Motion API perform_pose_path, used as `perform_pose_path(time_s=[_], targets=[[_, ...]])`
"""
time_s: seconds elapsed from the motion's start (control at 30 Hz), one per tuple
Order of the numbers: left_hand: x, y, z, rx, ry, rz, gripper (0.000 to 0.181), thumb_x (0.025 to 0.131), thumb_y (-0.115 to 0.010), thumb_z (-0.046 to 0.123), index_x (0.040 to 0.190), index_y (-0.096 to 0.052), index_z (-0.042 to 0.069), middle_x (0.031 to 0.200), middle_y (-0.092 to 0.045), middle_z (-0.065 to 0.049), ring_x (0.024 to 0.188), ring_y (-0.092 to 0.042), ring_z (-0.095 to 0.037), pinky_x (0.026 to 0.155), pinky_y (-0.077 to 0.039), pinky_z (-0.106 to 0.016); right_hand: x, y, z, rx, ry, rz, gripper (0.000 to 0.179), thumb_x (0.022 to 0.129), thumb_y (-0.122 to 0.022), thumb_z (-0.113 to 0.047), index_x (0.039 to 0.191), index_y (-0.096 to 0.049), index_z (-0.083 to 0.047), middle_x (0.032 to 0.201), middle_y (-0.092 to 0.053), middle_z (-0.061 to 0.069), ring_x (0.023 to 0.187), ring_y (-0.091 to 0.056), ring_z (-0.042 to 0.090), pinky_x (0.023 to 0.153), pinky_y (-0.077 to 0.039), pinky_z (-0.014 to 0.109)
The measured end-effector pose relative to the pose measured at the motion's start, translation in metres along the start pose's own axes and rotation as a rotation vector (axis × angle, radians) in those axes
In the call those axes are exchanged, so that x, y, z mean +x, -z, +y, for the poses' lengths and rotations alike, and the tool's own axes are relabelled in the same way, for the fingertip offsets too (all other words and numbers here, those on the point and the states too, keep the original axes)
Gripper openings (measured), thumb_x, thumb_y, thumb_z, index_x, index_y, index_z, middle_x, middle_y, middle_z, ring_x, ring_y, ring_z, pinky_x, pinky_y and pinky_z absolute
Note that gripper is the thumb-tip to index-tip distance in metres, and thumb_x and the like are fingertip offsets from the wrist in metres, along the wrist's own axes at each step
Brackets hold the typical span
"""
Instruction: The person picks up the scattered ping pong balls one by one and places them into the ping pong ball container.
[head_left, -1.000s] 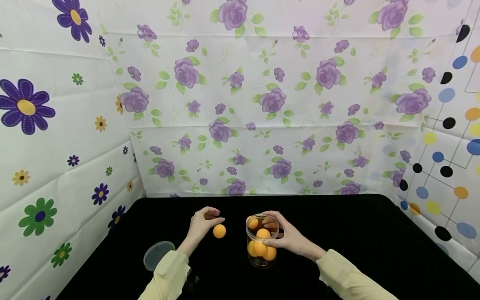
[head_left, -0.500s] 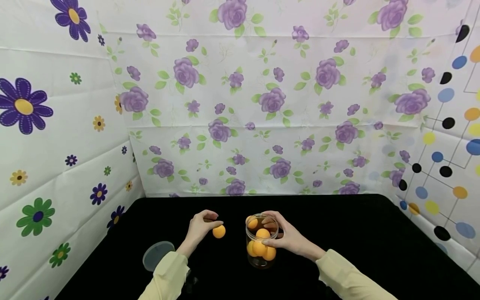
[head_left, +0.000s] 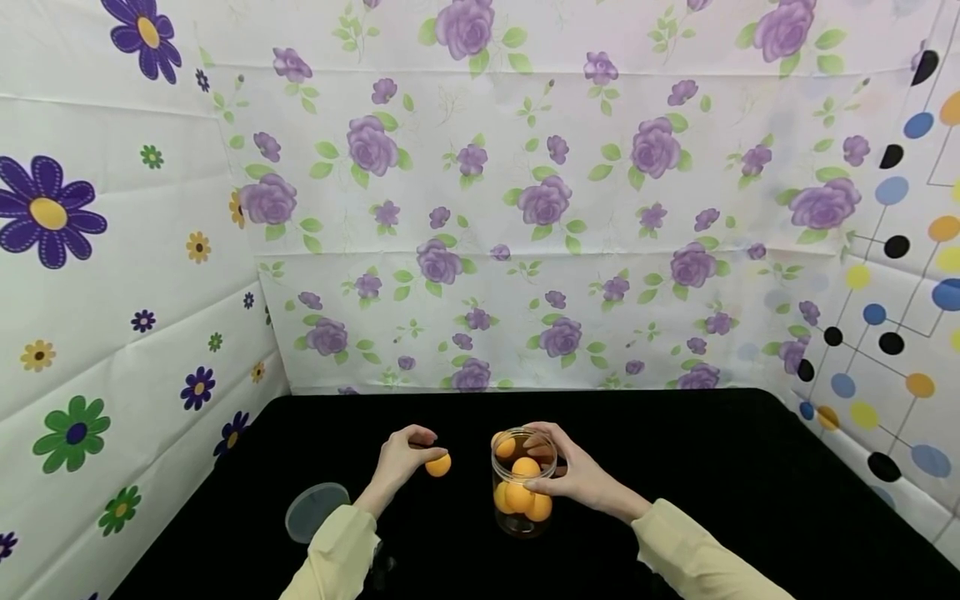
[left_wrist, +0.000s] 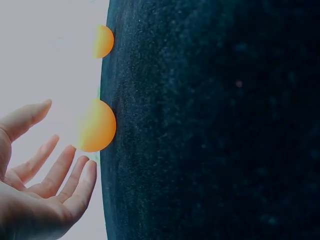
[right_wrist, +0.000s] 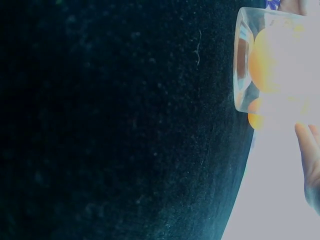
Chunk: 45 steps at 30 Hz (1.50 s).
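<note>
My left hand [head_left: 405, 457] reaches over a loose orange ball [head_left: 438, 466] on the black table, its thumb tip overlapping the top of the ball in the head view. In the left wrist view, thumb and fingers [left_wrist: 86, 182] are spread apart with the ball [left_wrist: 99, 126] just beyond their tips. My right hand [head_left: 581, 477] grips a clear, lidless jar [head_left: 521, 523] around its upper part, thumb in front and fingers behind. Several orange balls [head_left: 519, 497] lie inside the jar. Only part of the jar [right_wrist: 241, 95] shows in the right wrist view.
Another orange ball [head_left: 502, 444] sits behind the jar's left side, partly seen through its wall. A round translucent lid [head_left: 313, 510] lies left of my left forearm. Flower-patterned cloth [head_left: 480, 317] hangs beyond the table's back edge.
My left hand has come down slightly, and its thumb now overlaps the top of the loose ball. The right hand and the jar have stayed in place.
</note>
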<state>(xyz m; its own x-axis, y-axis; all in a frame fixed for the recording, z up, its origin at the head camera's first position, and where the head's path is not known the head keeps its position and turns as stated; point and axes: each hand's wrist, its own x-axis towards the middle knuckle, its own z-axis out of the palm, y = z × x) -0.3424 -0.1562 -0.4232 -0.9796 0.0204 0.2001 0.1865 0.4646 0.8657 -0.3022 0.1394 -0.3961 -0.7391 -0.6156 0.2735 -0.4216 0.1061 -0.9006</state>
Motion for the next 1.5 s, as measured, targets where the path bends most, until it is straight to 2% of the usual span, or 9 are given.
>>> perform_pose_path(time_s=[0.5, 1.07, 1.5], targets=[[-0.0021, -0.002, -0.005, 0.001, -0.029, -0.015, 0.027, 0.075, -0.075, 0.012, 0.093, -0.063, -0.004, 0.085, -0.062, -0.008, 0.077, -0.057, -0.023, 0.067, -0.048, -0.037, -0.0001, 0.0001, 0.0011, 0.002, 0.018, -0.001, 0.062, 0.086, -0.06, -0.004, 0.138, -0.027, -0.004, 0.134, -0.03, 0.025, 0.119, -0.034, 0.039, 0.082, -0.043, 0.041], [-0.001, -0.007, -0.0083, -0.01, 0.014, -0.03, 0.026, 0.073, -0.076, 0.009, 0.093, -0.064, -0.002, 0.083, -0.062, -0.004, 0.075, -0.056, -0.02, 0.063, -0.047, -0.035, -0.0001, 0.0007, 0.0035, 0.011, 0.035, -0.005, 0.06, 0.086, -0.056, 0.002, 0.138, -0.027, -0.004, 0.133, -0.033, 0.018, 0.119, -0.033, 0.04, 0.082, -0.043, 0.041], [-0.0021, -0.0068, -0.0085, -0.01, 0.016, -0.052, 0.024, 0.073, -0.075, 0.005, 0.092, -0.063, -0.003, 0.081, -0.06, -0.004, 0.072, -0.055, -0.019, 0.06, -0.048, -0.033, -0.0004, 0.0003, 0.0029, 0.02, 0.042, 0.0, 0.061, 0.086, -0.058, 0.0, 0.138, -0.026, -0.003, 0.132, -0.032, 0.023, 0.119, -0.033, 0.041, 0.081, -0.044, 0.041]])
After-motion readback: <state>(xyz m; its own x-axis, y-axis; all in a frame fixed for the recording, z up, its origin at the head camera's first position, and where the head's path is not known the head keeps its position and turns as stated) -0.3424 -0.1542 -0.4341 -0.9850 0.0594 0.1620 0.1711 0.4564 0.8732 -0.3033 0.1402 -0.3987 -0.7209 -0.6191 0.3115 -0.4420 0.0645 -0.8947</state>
